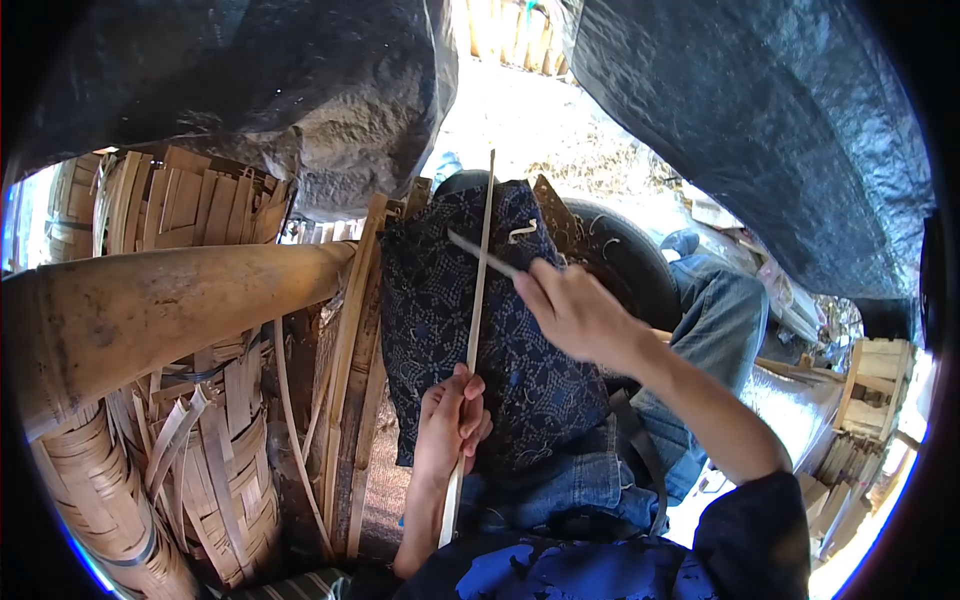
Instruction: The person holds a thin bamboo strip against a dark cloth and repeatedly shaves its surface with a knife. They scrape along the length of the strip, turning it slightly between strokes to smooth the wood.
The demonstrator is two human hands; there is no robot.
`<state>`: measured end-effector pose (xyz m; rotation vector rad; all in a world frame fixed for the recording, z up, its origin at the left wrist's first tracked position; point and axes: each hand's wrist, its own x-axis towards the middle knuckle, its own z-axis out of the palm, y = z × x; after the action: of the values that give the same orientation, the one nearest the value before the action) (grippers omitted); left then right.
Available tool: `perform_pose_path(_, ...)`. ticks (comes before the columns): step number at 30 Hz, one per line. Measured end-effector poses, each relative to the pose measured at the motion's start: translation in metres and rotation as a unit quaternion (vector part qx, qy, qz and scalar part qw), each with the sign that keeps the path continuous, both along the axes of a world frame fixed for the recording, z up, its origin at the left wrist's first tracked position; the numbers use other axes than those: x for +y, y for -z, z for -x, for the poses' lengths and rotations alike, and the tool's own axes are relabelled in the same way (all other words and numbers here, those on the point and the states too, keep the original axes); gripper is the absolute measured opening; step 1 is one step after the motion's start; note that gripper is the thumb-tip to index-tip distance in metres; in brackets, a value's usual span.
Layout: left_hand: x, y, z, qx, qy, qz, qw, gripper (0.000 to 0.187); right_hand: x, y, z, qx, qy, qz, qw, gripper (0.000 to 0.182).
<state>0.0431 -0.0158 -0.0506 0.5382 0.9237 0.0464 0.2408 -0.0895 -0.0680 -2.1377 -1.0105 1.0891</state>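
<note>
A long, thin bamboo strip [476, 325] runs nearly upright through the view, its far tip pointing away from me. My left hand [453, 418] is closed round its lower part, and the near end passes back beside my forearm. In my closed right hand [582, 310] is a knife [487, 254], its blade slanting up to the left and overlapping the strip. Dark blue patterned cloth [425, 320] lies beneath both, over my lap. A pale curled shaving [522, 231] rests on the cloth near its far edge.
A thick bamboo pole [190, 300] juts in from the left above woven bamboo baskets [110, 500]. Upright wooden slats [350, 400] stand beside the cloth. Black plastic sheeting [740, 130] hangs overhead on both sides. A dark tyre-like ring [630, 265] sits beyond my right hand.
</note>
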Motion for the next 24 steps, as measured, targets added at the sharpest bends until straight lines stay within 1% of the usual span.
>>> perform_pose_path(1, 0.001, 0.000, -0.001, -0.003, -0.006, -0.001, 1.000, 0.036, -0.011, -0.005, 0.009, -0.013, -0.015, -0.032, 0.999, 0.037)
perform_pose_path(3, 0.001, -0.002, -0.002, 0.003, -0.004, 0.002, 1.000, 0.036, -0.029, -0.010, 0.021, -0.045, -0.058, -0.080, 0.994, 0.038)
perform_pose_path(4, 0.002, -0.002, -0.002, 0.004, -0.003, 0.002, 1.000, 0.036, -0.031, -0.008, 0.022, -0.044, -0.057, -0.080, 0.994, 0.038)
perform_pose_path(6, 0.002, -0.001, -0.003, 0.002, 0.002, 0.014, 1.000, 0.035, -0.035, -0.005, 0.023, -0.104, -0.050, -0.036, 0.993, 0.042)
perform_pose_path(10, 0.002, 0.002, -0.002, -0.005, 0.017, -0.005, 1.000, 0.034, -0.025, 0.005, 0.014, -0.120, -0.033, -0.068, 0.990, 0.047)
perform_pose_path(12, 0.001, 0.002, -0.002, 0.007, 0.039, -0.032, 0.999, 0.034, -0.016, 0.003, 0.016, -0.147, -0.057, -0.054, 0.986, 0.048)
perform_pose_path(16, 0.000, 0.004, -0.003, -0.002, 0.012, -0.023, 1.000, 0.034, -0.003, 0.009, 0.015, -0.168, -0.067, -0.068, 0.981, 0.048)
perform_pose_path(18, -0.002, 0.003, -0.004, 0.011, 0.020, -0.028, 0.999, 0.034, -0.002, 0.010, 0.018, -0.206, -0.072, -0.055, 0.974, 0.048)
perform_pose_path(21, -0.004, -0.003, -0.007, 0.025, 0.020, -0.026, 0.999, 0.035, 0.017, 0.017, 0.008, -0.187, -0.047, -0.075, 0.978, 0.047)
perform_pose_path(22, -0.004, -0.002, -0.004, 0.028, 0.020, -0.030, 0.999, 0.035, 0.018, 0.022, 0.005, -0.233, -0.054, -0.121, 0.963, 0.046)
perform_pose_path(23, -0.004, 0.001, -0.002, 0.012, 0.016, -0.024, 0.999, 0.035, 0.018, 0.021, 0.006, -0.233, -0.054, -0.125, 0.963, 0.046)
perform_pose_path(24, -0.003, 0.002, -0.002, -0.007, 0.013, -0.019, 1.000, 0.035, 0.017, 0.017, 0.004, -0.189, -0.052, -0.107, 0.975, 0.042)
